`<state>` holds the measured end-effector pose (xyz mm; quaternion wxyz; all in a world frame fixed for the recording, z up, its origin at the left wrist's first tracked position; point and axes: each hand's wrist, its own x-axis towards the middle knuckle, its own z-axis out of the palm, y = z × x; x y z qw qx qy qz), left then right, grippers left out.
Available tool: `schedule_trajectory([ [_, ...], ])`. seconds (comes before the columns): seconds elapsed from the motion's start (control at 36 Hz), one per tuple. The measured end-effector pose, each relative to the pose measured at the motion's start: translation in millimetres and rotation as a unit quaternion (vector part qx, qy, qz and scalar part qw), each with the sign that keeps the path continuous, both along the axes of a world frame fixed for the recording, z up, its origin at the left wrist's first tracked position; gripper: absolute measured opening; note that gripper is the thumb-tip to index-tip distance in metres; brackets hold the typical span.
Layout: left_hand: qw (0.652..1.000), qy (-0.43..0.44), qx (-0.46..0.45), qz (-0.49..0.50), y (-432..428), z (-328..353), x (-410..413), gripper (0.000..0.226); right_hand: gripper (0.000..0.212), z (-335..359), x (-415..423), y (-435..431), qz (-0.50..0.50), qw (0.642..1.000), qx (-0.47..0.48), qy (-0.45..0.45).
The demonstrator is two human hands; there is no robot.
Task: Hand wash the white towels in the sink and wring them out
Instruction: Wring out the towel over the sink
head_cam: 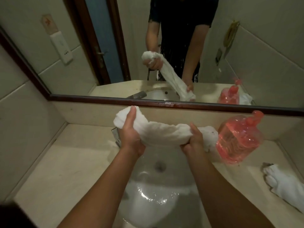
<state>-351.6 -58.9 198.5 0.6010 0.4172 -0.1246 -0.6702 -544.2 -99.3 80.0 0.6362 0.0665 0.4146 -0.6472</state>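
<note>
Left hand (131,134) and right hand (193,143) each curl tightly round one end of a white towel (159,130), holding it in the air over the sink (144,176), both forearms reaching in from the near edge of the table (65,170). Nearest, the basin holds shallow, rippled water towards its near side, and the drain (159,166) shows uncovered further back. Near the table's right edge a second white towel (283,185) lies bunched in a rough roll, apart from the sink; whether it is washed already I cannot tell. Above the basin the held towel is gathered into a thick rope between the two fists, with a loose clump sticking out past each hand. Behind the left hand a metal tap (116,137) peeks out at the back of the sink. Towards the back right corner stands a clear plastic jug of pink liquid (238,139), just beside the towel's right-hand clump. Along the back wall the mirror (98,55) shows the same grip from the front, the towel slanting between the fists. By my reading this is the wringing step for this towel. The next move calls for the fists to turn in opposite directions, low over the basin so the water falls inside it, then shifting the grip along the rope to press out the clumps at both ends.
</note>
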Motion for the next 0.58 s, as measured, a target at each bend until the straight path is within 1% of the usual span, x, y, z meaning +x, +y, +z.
schedule_trajectory([
  [0.03,1.0,0.012,-0.004,0.001,-1,-1,3,0.065,0.057,-1,-5,-1,0.004,1.0,-0.016,0.0],
  [0.06,1.0,0.014,-0.006,-0.001,-2,-3,6,0.061,0.051,1,-8,0,0.007,1.0,-0.02,0.019],
  [0.08,1.0,0.013,-0.01,-0.005,-3,-4,8,0.063,0.044,2,-11,0,0.01,0.999,-0.033,0.033],
  [0.14,0.999,-0.037,-0.023,-0.014,-5,-9,10,0.078,0.034,2,-17,1,0.02,0.995,-0.037,0.094],
  [0.17,0.997,-0.064,-0.037,-0.01,-8,-13,11,0.087,0.035,4,-19,2,0.029,0.991,-0.038,0.124],
  [0.19,0.994,-0.093,-0.055,-0.004,-9,-14,11,0.091,0.04,7,-21,3,0.025,0.99,-0.054,0.131],
  [0.22,0.988,-0.133,-0.075,0.002,-11,-14,9,0.086,0.047,12,-23,4,0.02,0.988,-0.078,0.135],
  [0.28,0.965,-0.245,-0.097,0.011,-17,-16,5,0.067,0.06,27,-25,6,0.015,0.979,-0.118,0.168],
  [0.31,0.953,-0.284,-0.101,0.011,-18,-15,0,0.063,0.06,36,-25,9,0.027,0.971,-0.137,0.194],
  [0.33,0.95,-0.295,-0.103,-0.001,-20,-16,-5,0.066,0.056,45,-25,10,0.044,0.962,-0.156,0.222],
  [0.36,0.95,-0.292,-0.109,-0.021,-22,-15,-12,0.065,0.053,53,-23,12,0.056,0.952,-0.175,0.243],
  [0.39,0.942,-0.304,-0.133,-0.044,-25,-15,-18,0.059,0.053,62,-21,12,0.07,0.941,-0.193,0.267],
  [0.42,0.923,-0.331,-0.177,-0.079,-27,-13,-25,0.058,0.055,71,-18,14,0.082,0.93,-0.213,0.288],
  [0.44,0.892,-0.368,-0.232,-0.121,-31,-14,-30,0.07,0.056,82,-14,17,0.1,0.915,-0.229,0.315],
  [0.47,0.865,-0.38,-0.28,-0.17,-34,-14,-36,0.09,0.054,91,-11,19,0.116,0.897,-0.241,0.352],
  [0.5,0.847,-0.381,-0.304,-0.214,-37,-13,-42,0.105,0.053,101,-7,22,0.139,0.876,-0.248,0.389],
  [0.53,0.839,-0.372,-0.312,-0.246,-39,-10,-48,0.112,0.059,110,-4,25,0.159,0.86,-0.251,0.414],
  [0.56,0.838,-0.365,-0.31,-0.263,-40,-8,-53,0.11,0.071,117,-3,26,0.176,0.859,-0.248,0.412],
  [0.58,0.844,-0.352,-0.302,-0.27,-40,-7,-57,0.101,0.083,121,-3,25,0.189,0.866,-0.25,0.39],
])
